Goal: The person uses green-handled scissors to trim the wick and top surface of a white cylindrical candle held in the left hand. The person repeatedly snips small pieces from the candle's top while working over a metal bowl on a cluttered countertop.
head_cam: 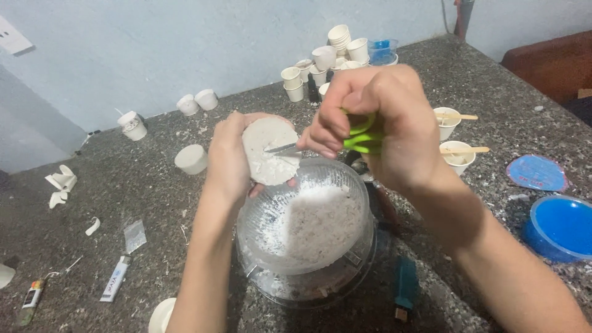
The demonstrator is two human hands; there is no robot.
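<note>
Left hand (227, 161): raised above the table, fingers wrapped round the back edge of a white round disc (269, 151), its flat, chalky face turned toward the viewer.

Right hand (376, 126): clenched through the green handles of a pair of scissors (361, 137); the blade tip rests against the disc's face, near its middle.

Clear plastic bowl (308, 237): directly under both hands, on the speckled grey table (154, 203). Holds a heap of white crumbs and powder. It appears to sit inside a second clear container, though the overlap makes that hard to confirm.

Paper cups, cluster (327, 61): white, some stacked, at the far edge of the table by the wall.

Two cups with wooden sticks (456, 151): just right of the right hand, sticks laid across the rims.

Single white cup (191, 159): left of the left hand, apart from it.

Blue round lid (558, 225): near right edge, beside a flatter blue disc (536, 172).

Small tube (115, 279): lower left, lying flat with scraps around it.

Teal lighter-like object (405, 288): beside the bowl, near edge.
</note>
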